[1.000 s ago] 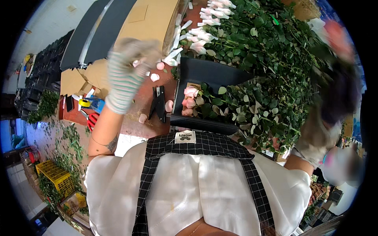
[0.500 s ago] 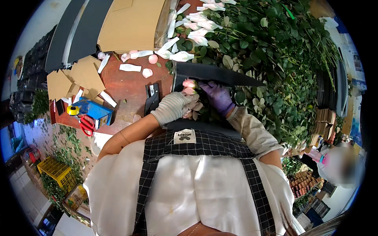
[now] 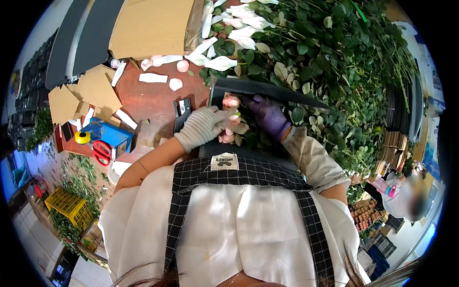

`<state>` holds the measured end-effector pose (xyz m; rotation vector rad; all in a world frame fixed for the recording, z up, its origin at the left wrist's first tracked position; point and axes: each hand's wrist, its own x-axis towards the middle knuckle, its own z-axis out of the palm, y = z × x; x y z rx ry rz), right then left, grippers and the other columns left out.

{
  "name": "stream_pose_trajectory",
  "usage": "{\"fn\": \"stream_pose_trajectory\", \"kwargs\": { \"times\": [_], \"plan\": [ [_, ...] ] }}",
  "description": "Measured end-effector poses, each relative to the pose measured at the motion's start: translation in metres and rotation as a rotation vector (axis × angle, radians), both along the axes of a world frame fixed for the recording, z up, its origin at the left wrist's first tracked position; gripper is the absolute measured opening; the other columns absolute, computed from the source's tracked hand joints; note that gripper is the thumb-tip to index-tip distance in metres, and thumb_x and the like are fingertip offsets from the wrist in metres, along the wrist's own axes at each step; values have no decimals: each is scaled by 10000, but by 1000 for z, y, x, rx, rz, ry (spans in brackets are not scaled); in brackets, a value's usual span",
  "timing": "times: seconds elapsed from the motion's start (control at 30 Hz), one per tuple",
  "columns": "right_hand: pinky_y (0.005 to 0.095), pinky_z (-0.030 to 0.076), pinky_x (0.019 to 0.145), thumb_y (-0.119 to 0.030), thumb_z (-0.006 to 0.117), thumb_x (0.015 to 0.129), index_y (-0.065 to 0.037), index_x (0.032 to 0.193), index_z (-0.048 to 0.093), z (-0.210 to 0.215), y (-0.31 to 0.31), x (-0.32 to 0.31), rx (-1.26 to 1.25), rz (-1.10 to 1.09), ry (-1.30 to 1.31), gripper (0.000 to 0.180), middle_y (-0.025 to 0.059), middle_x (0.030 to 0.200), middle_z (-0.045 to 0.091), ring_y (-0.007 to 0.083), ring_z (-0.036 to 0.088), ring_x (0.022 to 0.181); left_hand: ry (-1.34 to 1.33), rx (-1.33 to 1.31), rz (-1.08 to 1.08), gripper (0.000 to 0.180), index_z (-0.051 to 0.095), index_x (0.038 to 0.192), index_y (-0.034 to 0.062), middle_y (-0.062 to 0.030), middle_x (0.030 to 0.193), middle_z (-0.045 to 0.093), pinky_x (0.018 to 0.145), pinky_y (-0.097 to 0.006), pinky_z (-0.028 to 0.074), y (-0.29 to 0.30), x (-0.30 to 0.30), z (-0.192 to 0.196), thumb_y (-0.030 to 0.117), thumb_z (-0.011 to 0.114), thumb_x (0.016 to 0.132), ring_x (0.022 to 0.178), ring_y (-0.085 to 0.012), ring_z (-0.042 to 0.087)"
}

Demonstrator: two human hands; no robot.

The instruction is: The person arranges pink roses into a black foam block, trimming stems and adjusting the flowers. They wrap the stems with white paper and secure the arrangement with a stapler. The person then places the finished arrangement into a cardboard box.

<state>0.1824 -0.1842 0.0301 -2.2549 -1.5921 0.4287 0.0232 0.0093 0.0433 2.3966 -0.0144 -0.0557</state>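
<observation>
Pink roses (image 3: 231, 101) lie in a column on a black corrugated sheet (image 3: 217, 87) in front of me, their stems and leaves pointing right. My left hand (image 3: 203, 126), in a pale striped glove, rests beside the blooms. Its fingers are stretched out, with the tips touching the middle roses. In a purple glove, my right hand (image 3: 270, 118) is over the stems just right of the blooms, against the sheet's raised far flap (image 3: 291, 94). Its fingers are curled, and what they hold is hidden. A black stapler (image 3: 182, 114) lies left of the sheet.
Leafy rose stems (image 3: 344, 71) heap up on the right, with white-netted blooms (image 3: 244, 33) at the far side. Leftward are cardboard sheets (image 3: 150, 28), cardboard pieces (image 3: 95, 91), a blue tape dispenser (image 3: 107, 134) and red scissors (image 3: 102, 152). Another person (image 3: 406, 198) is at the far right.
My left hand has drawn slightly left and down off the roses, its fingers straightening, so more of the lower blooms show. My right hand has shifted slightly right.
</observation>
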Motion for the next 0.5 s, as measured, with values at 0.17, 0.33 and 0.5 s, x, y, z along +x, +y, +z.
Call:
{"fn": "stream_pose_trajectory", "kwargs": {
  "times": [0.17, 0.33, 0.5],
  "plan": [
    [434, 471, 718, -44, 518, 775, -146, 1189, 571, 7, 0, 2, -10, 102, -176, 430, 106, 1023, 580, 331, 595, 819, -284, -162, 75, 299, 652, 1083, 82, -127, 963, 661, 852, -375, 461, 27, 18, 13, 167, 648, 796, 936, -289, 609],
    [438, 483, 767, -88, 498, 805, -157, 1216, 551, 13, 2, -1, -185, 109, -292, 420, 124, 1176, 558, 313, 601, 897, -202, 103, -185, 369, 617, 1116, 109, -125, 1317, 502, 1028, -433, 345, -9, 34, -11, 278, 633, 789, 1233, -326, 452],
    [440, 482, 839, -94, 504, 902, -78, 1173, 575, 164, 0, 21, 118, 307, 358, 281, 157, 1141, 594, 329, 596, 1004, -167, 191, -172, 404, 611, 1185, 176, -87, 1358, 464, 1052, -429, 317, -8, 27, -15, 335, 591, 814, 1269, -323, 405]
  ]
}}
